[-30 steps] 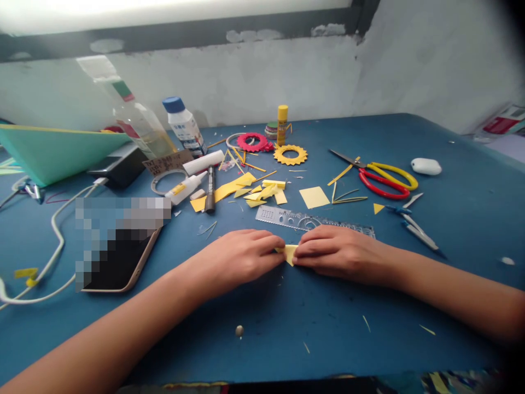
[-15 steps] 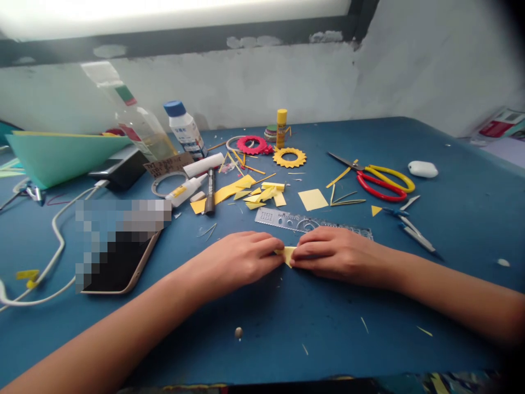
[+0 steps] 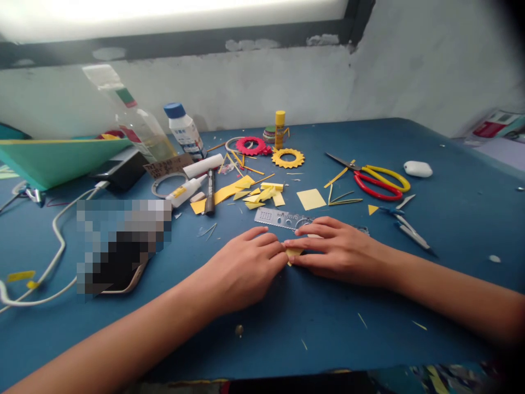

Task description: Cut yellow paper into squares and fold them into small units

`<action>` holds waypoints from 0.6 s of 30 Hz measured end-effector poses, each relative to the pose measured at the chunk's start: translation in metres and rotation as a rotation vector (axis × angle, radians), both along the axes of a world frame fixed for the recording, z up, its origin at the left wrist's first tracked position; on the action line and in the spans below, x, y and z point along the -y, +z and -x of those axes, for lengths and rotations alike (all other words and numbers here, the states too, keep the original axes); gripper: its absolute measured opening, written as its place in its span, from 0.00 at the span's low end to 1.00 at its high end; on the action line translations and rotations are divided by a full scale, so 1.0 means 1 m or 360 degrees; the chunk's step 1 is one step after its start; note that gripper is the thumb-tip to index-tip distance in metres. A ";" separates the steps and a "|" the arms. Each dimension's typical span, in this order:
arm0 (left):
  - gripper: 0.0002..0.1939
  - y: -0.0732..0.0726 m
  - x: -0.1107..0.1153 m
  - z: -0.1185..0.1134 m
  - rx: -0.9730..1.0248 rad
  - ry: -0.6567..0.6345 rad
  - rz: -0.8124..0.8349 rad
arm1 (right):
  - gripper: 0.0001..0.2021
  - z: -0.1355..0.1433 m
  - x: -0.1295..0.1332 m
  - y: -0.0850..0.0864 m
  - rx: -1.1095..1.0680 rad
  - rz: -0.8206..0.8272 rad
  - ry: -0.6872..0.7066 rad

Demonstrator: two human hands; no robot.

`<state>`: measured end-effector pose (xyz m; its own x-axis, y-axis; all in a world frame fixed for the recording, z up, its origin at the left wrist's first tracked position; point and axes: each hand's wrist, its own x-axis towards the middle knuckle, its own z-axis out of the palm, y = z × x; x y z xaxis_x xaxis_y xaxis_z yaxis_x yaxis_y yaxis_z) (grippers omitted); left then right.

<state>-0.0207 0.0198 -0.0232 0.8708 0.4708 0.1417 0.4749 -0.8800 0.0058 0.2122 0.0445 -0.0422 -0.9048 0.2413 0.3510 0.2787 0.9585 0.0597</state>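
Note:
A small piece of folded pale yellow paper (image 3: 294, 253) lies on the blue table between my two hands. My left hand (image 3: 252, 268) is closed at the paper's left edge, its fingers curled down and the tips partly hidden. Over the right part of the paper, my right hand (image 3: 342, 249) lies with fingers stretched out and spread, holding it against the table. Just beyond the hands is a clear stencil ruler (image 3: 273, 216), partly covered by my right hand. A square of pale yellow paper (image 3: 310, 199) rests behind it.
Scissors (image 3: 377, 180), a compass (image 3: 412, 230) and a white case (image 3: 418, 169) lie to the right. Behind are yellow paper scraps (image 3: 264, 194), a black marker (image 3: 210, 191), a glue stick (image 3: 279, 130) and a yellow paper ring (image 3: 288, 158). A phone (image 3: 118, 268) and white cable (image 3: 57, 241) occupy the left.
My right fingers have spread out and flattened over the yellow paper. My left hand has turned, its index finger lifted away and the other fingers curled at the paper's edge.

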 end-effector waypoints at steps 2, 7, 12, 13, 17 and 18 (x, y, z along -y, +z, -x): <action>0.09 0.001 -0.001 0.000 0.0017 0.0004 0.0005 | 0.11 0.001 0.000 0.000 0.0012 -0.0027 0.0010; 0.11 0.003 -0.008 0.003 0.0016 -0.0097 0.0089 | 0.11 0.004 -0.003 0.003 0.0089 0.0253 0.0026; 0.12 0.005 -0.011 0.005 -0.0001 -0.0113 0.0153 | 0.11 0.006 -0.003 0.007 0.0144 0.0374 0.0014; 0.13 0.005 -0.011 0.005 0.0003 -0.0110 0.0167 | 0.11 0.005 -0.002 0.007 0.0150 0.0376 0.0007; 0.14 0.005 -0.011 0.006 0.0018 -0.0110 0.0198 | 0.11 0.000 -0.001 0.008 0.0142 0.0351 -0.0027; 0.14 0.005 -0.011 0.007 0.0021 -0.0110 0.0200 | 0.11 -0.002 -0.001 0.008 0.0136 0.0337 -0.0033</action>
